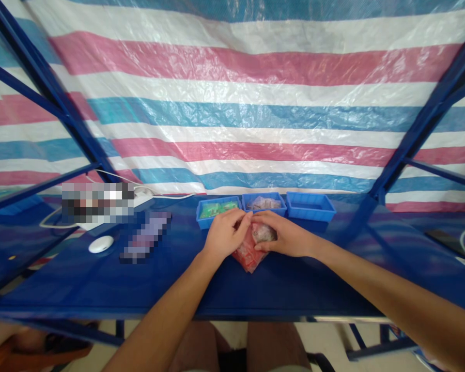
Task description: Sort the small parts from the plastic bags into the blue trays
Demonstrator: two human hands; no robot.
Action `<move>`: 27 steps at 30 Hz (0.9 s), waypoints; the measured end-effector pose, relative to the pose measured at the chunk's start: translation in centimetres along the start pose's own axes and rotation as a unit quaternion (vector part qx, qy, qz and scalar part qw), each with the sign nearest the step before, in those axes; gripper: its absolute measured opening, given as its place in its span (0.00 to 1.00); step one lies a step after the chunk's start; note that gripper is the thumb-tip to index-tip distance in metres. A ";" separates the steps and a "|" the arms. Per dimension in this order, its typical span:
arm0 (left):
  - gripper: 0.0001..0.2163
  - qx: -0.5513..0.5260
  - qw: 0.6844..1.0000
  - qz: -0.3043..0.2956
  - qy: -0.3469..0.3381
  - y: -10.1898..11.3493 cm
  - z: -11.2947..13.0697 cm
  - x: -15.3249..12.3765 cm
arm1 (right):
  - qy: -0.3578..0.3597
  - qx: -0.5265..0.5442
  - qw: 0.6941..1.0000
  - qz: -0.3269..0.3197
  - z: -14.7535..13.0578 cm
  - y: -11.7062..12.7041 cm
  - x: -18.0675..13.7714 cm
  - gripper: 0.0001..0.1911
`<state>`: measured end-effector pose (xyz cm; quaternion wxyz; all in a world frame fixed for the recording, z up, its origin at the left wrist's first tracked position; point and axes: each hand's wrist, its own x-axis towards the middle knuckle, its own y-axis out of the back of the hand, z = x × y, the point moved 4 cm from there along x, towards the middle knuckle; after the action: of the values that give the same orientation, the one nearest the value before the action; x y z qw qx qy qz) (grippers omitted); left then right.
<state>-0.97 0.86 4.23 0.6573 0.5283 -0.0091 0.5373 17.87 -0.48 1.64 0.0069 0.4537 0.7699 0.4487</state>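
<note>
A red plastic bag [249,259] is upright on the blue table between my hands, one corner pointing down toward me. My left hand [225,231] is closed on its upper left side, thumb and fingers near the top edge. My right hand [289,235] curls around a small clear packet with greyish contents [264,233], at the bag's upper right. Whether the packet is inside the bag or in front of it, I cannot tell. The fingertips of both hands nearly meet above the bag.
Behind my hands stand three blue bins: one with green packets [219,207], one with clear packets [264,202], and a third bin [310,207] at the right. A white round object [101,244] and blurred-out items lie left. A dark phone-like object [444,242] lies far right.
</note>
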 end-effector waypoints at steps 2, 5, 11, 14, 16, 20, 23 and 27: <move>0.16 -0.023 1.000 0.005 -0.021 0.7 0.4 0.0 | 0.016 -0.003 1.000 0.020 -0.2 -0.4 0.3 0.39; 0.14 -0.054 0.998 0.014 -0.025 1.6 0.5 -0.1 | 0.020 -0.013 0.998 0.054 -0.6 -0.8 0.0 0.41; 0.12 -0.040 0.995 -0.088 -0.020 0.1 -1.0 -0.3 | 0.019 0.017 0.999 0.039 -0.4 -0.9 -1.0 0.36; 0.13 -0.018 0.991 -0.128 -0.019 -0.8 -1.7 -0.5 | 0.011 0.044 0.999 0.020 0.1 -0.6 -1.3 0.51; 0.12 -0.013 0.990 -0.137 -0.015 -1.0 -2.0 -0.6 | 0.010 0.045 0.999 -0.002 0.4 -0.6 -1.5 0.58; 0.13 -0.037 0.990 -0.136 0.021 -0.4 -2.1 -0.6 | 0.019 0.044 0.999 -0.006 0.4 -0.6 -1.7 0.52; 0.14 -0.058 0.987 -0.145 0.047 0.3 -2.0 -0.6 | 0.014 0.047 0.999 0.003 0.1 -0.8 -1.7 0.46; 0.15 -0.020 0.990 -0.138 0.036 1.2 -1.8 -0.5 | 0.018 0.023 1.000 0.004 -0.2 -0.9 -1.5 0.42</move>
<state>-3.07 1.58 4.00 0.7355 0.4918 0.0771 0.4595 18.01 -1.90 0.52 -0.0190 0.4485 0.7784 0.4388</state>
